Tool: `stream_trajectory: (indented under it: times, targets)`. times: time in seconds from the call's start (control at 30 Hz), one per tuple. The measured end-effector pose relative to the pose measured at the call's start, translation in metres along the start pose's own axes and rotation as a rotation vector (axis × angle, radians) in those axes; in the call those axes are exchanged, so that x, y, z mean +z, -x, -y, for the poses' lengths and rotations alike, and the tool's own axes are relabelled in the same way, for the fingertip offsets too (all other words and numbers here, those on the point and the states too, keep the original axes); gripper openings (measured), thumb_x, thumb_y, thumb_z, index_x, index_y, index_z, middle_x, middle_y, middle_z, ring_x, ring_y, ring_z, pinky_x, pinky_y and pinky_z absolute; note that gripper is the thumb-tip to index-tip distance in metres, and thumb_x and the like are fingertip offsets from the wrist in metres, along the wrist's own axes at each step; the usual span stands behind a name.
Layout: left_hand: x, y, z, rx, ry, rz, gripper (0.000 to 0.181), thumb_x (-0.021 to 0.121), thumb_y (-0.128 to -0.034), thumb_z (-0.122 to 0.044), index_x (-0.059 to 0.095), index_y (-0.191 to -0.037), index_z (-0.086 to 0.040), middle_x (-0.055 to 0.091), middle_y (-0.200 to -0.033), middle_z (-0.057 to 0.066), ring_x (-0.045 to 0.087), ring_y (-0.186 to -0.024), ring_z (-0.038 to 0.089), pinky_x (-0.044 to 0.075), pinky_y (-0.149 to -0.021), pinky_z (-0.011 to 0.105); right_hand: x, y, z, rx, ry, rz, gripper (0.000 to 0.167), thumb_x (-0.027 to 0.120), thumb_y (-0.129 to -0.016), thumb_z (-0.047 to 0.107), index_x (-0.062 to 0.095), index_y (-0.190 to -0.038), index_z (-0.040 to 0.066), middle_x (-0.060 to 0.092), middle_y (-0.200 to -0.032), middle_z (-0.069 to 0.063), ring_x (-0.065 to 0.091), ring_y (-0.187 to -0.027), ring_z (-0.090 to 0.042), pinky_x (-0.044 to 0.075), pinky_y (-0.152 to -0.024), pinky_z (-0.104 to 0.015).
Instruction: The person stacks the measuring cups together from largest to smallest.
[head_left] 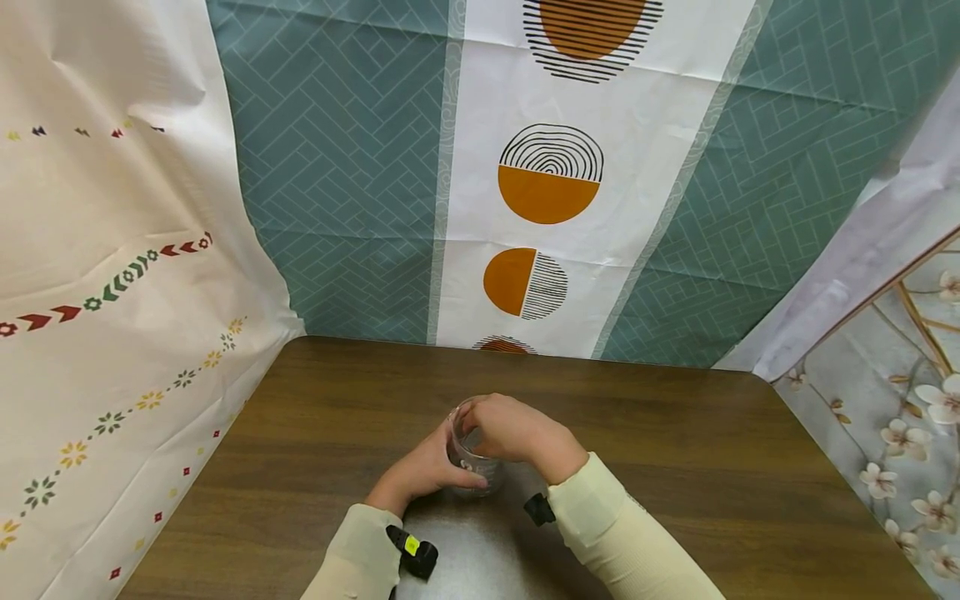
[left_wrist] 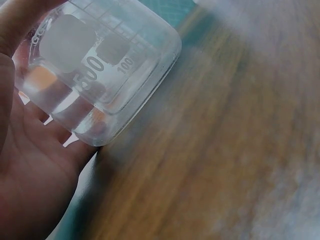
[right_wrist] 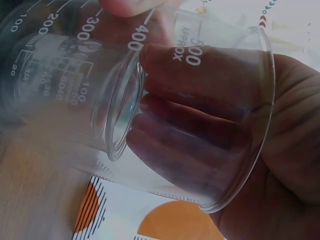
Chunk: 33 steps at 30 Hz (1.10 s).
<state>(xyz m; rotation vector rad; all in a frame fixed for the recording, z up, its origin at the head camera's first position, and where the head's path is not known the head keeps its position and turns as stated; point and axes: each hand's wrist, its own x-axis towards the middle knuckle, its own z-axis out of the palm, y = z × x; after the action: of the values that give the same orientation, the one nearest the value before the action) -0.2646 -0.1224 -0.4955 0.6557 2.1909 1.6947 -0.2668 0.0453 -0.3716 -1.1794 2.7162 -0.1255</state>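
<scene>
A large clear glass beaker [head_left: 472, 460] with white volume marks stands tilted over the table. Round its side my left hand [head_left: 427, 462] grips it, thumb at the front. In the right wrist view a smaller glass beaker [right_wrist: 55, 75] sits inside the large one, its rim near the 400 mark. My right hand [head_left: 521, 425] reaches in through the large beaker's mouth. Its fingertips [right_wrist: 140, 132] meet the small beaker's rim and appear to pinch it, though the thumb's hold is hard to make out. In the left wrist view the large beaker's base [left_wrist: 145, 95] faces the wood.
The brown wooden table [head_left: 675, 467] spreads around both hands. Behind it hangs a teal and white patterned cloth [head_left: 360, 183]. Cream cloth [head_left: 112, 350] borders the left side, flowered cloth [head_left: 892, 450] the right. A grey shiny patch [head_left: 472, 550] lies near the front.
</scene>
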Motion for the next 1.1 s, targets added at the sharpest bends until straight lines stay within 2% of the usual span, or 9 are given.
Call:
stream_trajectory:
  times: [0.3,0.5,0.67,0.83,1.03,1.1]
  targets:
    - [0.000,0.000,0.000,0.008,-0.005,0.017,0.118,0.086,-0.0717,-0.030,0.004,-0.156,-0.021,0.017,-0.161,-0.002,0.029,-0.144,0.019,0.028,-0.114,0.047,0.002,-0.001,-0.001,0.004,-0.018,0.002,0.023,0.075,-0.083,0.013,0.074,-0.106,0.014,0.069,-0.110,0.003,0.064,-0.102,-0.013,0.052,-0.089,-0.028]
    - [-0.005,-0.003,-0.001,0.024,-0.042,0.047,0.115,0.085,-0.0730,-0.033,0.005,-0.155,-0.023,0.020,-0.160,-0.002,0.033,-0.141,0.020,0.031,-0.112,0.047,0.001,-0.001,-0.003,-0.004,-0.017,-0.001,0.022,0.072,-0.087,0.016,0.073,-0.109,0.015,0.068,-0.112,0.004,0.064,-0.104,-0.014,0.052,-0.091,-0.028]
    - [-0.012,-0.001,0.000,-0.004,-0.104,0.069,0.119,0.086,-0.0714,-0.038,0.002,-0.156,-0.027,0.013,-0.162,-0.002,0.032,-0.142,0.022,0.029,-0.113,0.051,0.002,-0.001,-0.004,-0.035,-0.004,-0.022,0.023,0.067,-0.091,0.019,0.071,-0.113,0.016,0.066,-0.117,0.004,0.063,-0.106,-0.013,0.051,-0.092,-0.026]
    - [-0.023,0.007,-0.001,-0.056,-0.204,0.067,0.125,0.086,-0.0684,-0.043,0.000,-0.156,-0.023,0.013,-0.162,0.004,0.031,-0.143,0.027,0.028,-0.112,0.056,0.000,0.002,-0.005,-0.079,0.023,-0.135,0.026,0.065,-0.093,0.020,0.069,-0.118,0.015,0.065,-0.111,0.002,0.062,-0.099,-0.012,0.051,-0.087,-0.027]
    - [-0.044,0.017,-0.007,-0.053,-0.238,0.039,0.113,0.084,-0.0726,-0.037,0.006,-0.154,-0.040,0.019,-0.161,0.002,0.030,-0.144,0.031,0.030,-0.110,0.058,-0.007,0.007,-0.008,-0.113,0.037,-0.308,0.022,0.065,-0.093,0.023,0.071,-0.111,0.013,0.064,-0.103,0.001,0.062,-0.087,-0.011,0.053,-0.081,-0.028]
    - [-0.051,0.020,-0.009,-0.044,-0.253,0.028,0.106,0.082,-0.0752,-0.034,0.010,-0.153,-0.040,0.023,-0.160,0.003,0.030,-0.144,0.033,0.031,-0.109,0.059,-0.008,0.008,-0.010,-0.099,0.036,-0.372,0.021,0.065,-0.093,0.024,0.071,-0.110,0.013,0.064,-0.104,0.001,0.062,-0.088,-0.011,0.053,-0.080,-0.028]
